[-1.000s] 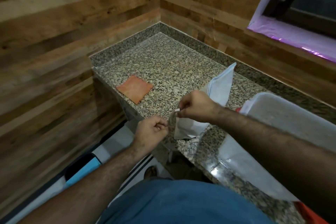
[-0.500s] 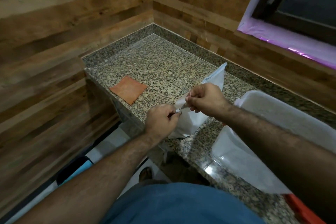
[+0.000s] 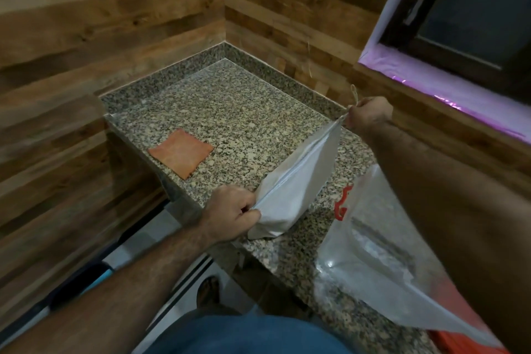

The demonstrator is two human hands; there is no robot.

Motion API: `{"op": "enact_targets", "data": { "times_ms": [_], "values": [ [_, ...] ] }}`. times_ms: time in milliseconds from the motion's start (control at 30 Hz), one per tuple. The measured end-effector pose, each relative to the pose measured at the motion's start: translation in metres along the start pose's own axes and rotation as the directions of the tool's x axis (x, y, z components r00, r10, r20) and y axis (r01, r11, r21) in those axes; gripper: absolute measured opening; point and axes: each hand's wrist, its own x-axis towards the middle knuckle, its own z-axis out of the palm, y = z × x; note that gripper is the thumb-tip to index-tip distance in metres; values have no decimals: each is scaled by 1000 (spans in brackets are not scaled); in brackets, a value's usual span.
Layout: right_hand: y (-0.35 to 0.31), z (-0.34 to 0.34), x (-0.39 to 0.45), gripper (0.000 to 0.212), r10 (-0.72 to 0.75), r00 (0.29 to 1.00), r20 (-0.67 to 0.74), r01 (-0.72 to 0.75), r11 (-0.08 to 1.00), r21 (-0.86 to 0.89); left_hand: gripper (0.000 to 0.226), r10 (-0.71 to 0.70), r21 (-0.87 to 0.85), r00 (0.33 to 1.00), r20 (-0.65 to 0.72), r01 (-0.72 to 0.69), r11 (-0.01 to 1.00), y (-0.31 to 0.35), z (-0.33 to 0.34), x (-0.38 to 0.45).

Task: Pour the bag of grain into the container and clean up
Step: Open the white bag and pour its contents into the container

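A white grain bag (image 3: pixel 296 184) lies stretched across the speckled granite counter (image 3: pixel 230 112). My left hand (image 3: pixel 230 217) grips its near corner at the counter's front edge. My right hand (image 3: pixel 369 115) pinches the far top corner and a thin string (image 3: pixel 355 95) that sticks up from it. The bag's top seam runs taut between both hands. A clear plastic container (image 3: pixel 382 261) with a red clip stands to the right, partly hidden under my right forearm. What is inside the bag cannot be seen.
An orange cloth (image 3: pixel 181 152) lies flat on the counter's left part. Wooden walls close the counter at the back and left. A dark window (image 3: pixel 471 17) with a pink-lit sill is at the upper right. Below the counter edge is white floor and a sandalled foot (image 3: pixel 208 292).
My hands were close together at the bag's corner. Now my right hand has pulled away up and to the right with the string, and the bag is stretched out between them.
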Motion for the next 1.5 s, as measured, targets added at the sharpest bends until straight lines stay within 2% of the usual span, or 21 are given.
{"op": "enact_targets", "data": {
  "times_ms": [100, 167, 233, 333, 400, 433, 500, 600, 700, 800, 933, 1067, 1233, 1400, 1500],
  "values": [
    [12, 13, 28, 12, 159, 986, -56, -146, 970, 195, 30, 30, -25, 999, 44, -29, 999, -11, 4, 2],
    [13, 24, 28, 28, 163, 985, -49, -147, 958, 247, 31, 56, -32, 996, 64, -55, 998, -16, 6, 5],
    [10, 25, 16, 52, 69, 996, -53, -63, 991, 120, 34, 81, -45, 992, 93, -77, 996, -21, 6, 8],
    [8, 22, -1, 70, -1, 999, -46, -7, 985, -174, 44, 65, -84, 992, 112, -56, 995, -26, 4, 17],
    [10, 24, -13, 94, 26, 991, 128, 20, 940, -340, 50, -32, -202, 995, 95, 51, 978, -23, 1, 30],
    [13, 27, -19, 99, 79, 967, 241, 15, 930, -367, 52, -96, -256, 991, 91, 117, 960, -21, 0, 40],
    [20, 36, -29, 91, 201, 903, 379, -98, 957, -273, 58, -216, -263, 962, 166, 254, 931, -17, -2, 62],
    [17, 48, -42, 87, 275, 878, 392, -215, 958, -190, 71, -313, 10, 857, 409, 339, 941, -9, -6, 94],
    [7, 58, -50, 84, 345, 824, 449, -298, 939, -174, 61, -339, 282, 784, 519, 217, 934, 3, -7, 114],
    [1, 66, -56, 88, 320, 839, 441, -252, 945, -208, 48, -274, 425, 787, 553, 16, 905, 12, -2, 122],
    [-5, 73, -57, 82, 323, 872, 368, -239, 937, -256, 30, -166, 361, 742, 649, -108, 926, 16, 12, 119],
    [-8, 79, -51, 77, 334, 895, 295, -241, 920, -310, 32, -66, 272, 707, 704, -182, 945, 11, 21, 120],
    [-6, 82, -38, 37, 375, 910, 174, -288, 876, -386, 41, -55, 161, 661, 748, -100, 982, -5, 17, 126],
    [-19, 73, -44, 49, 334, 930, 151, -242, 869, -433, 44, -35, 107, 649, 760, -73, 992, 1, -2, 133],
    [-32, 55, -48, 52, 304, 945, 121, -238, 893, -383, 41, -50, 101, 683, 729, -35, 994, 18, -13, 132]
  ]
}}
